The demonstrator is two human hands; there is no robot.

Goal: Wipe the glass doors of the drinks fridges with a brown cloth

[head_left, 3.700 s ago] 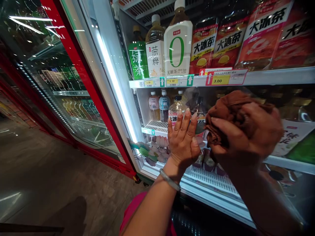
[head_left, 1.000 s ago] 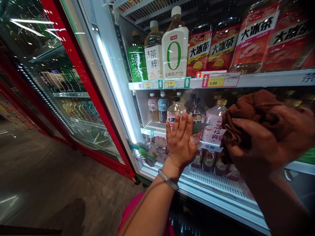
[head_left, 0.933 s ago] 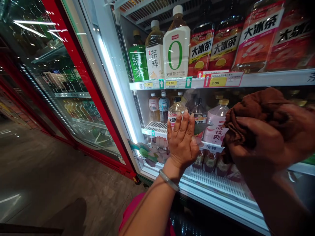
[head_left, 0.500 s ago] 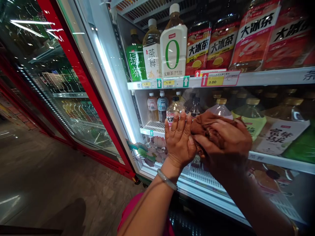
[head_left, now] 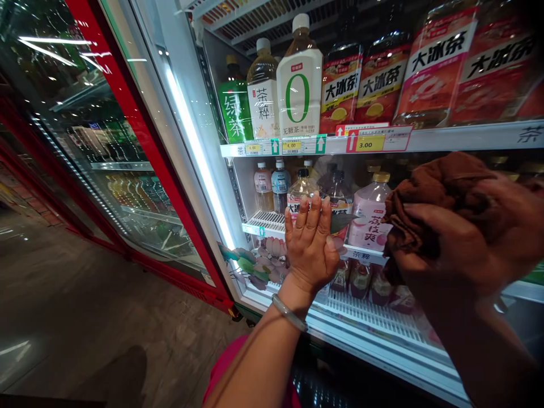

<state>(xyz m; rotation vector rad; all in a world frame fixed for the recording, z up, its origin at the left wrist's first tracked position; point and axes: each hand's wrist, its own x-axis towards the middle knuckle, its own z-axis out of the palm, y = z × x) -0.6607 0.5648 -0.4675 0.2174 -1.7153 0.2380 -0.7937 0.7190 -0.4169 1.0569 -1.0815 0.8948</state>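
My left hand (head_left: 312, 246) lies flat with its fingers stretched upward, palm against the glass front of a drinks fridge, a bangle (head_left: 289, 313) around its wrist. Bunched in my right hand (head_left: 471, 243) is a brown cloth (head_left: 442, 181), off to the right at the middle shelf's height. Whether the cloth presses on the glass, I cannot tell. A leaf-and-flower sticker (head_left: 257, 266) shows on the glass, partly behind my left hand. Behind the glass, a pink-labelled bottle (head_left: 369, 224) stands between the two hands.
Large tea bottles (head_left: 300, 85) line the upper shelf, whose edge carries price tags (head_left: 369, 143). Small bottles (head_left: 280, 187) stand lower at the left. A red door frame (head_left: 157, 164) of a neighbouring fridge runs down the left side, above the grey floor (head_left: 85, 317).
My right hand has moved right with the brown cloth, away from my left hand, uncovering the pink-labelled bottle. My left hand has stayed in place.
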